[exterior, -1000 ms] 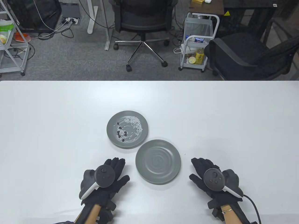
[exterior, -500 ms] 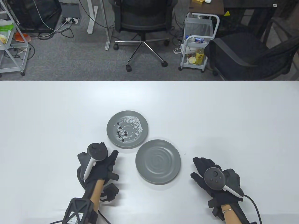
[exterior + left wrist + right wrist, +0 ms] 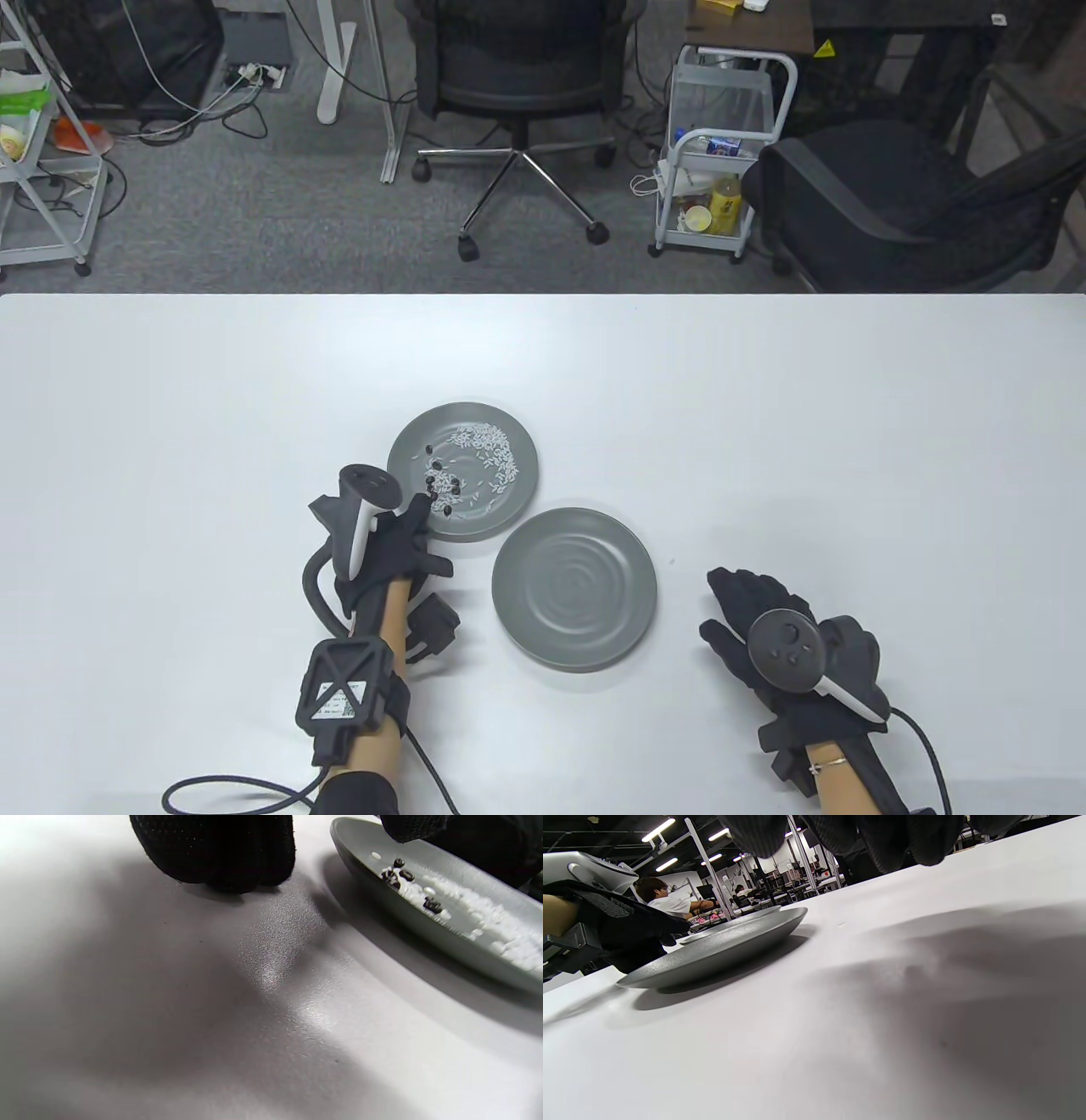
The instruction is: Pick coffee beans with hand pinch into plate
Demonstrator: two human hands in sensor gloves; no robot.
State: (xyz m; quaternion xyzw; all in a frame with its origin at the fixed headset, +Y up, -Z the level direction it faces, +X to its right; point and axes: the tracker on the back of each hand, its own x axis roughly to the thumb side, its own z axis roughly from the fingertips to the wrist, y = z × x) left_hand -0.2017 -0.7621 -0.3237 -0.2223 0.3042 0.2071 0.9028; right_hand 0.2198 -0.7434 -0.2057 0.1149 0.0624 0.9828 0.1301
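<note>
A grey plate [image 3: 512, 427] holds white rice [image 3: 488, 450] and several dark coffee beans [image 3: 441, 486] near its left side. An empty grey plate [image 3: 573, 589] lies to its near right. My left hand [image 3: 422, 519] reaches over the rice plate's near-left rim, fingertips just short of the beans. In the left wrist view one fingertip [image 3: 220, 853] touches the table, another hangs over the plate [image 3: 382, 906], and the beans [image 3: 398, 874] lie between them, untouched. My right hand [image 3: 719, 607] rests flat on the table right of the empty plate, holding nothing.
The white table [image 3: 170, 407] runs to its far edge, with office chairs and a small cart [image 3: 721, 153] on the floor beyond. A cable [image 3: 221, 789] trails from my left forearm along the near edge. The empty plate also shows in the right wrist view [image 3: 721, 946].
My left hand has moved forward from the near table to the rice plate's near-left rim and turned onto its side. The right hand has barely shifted.
</note>
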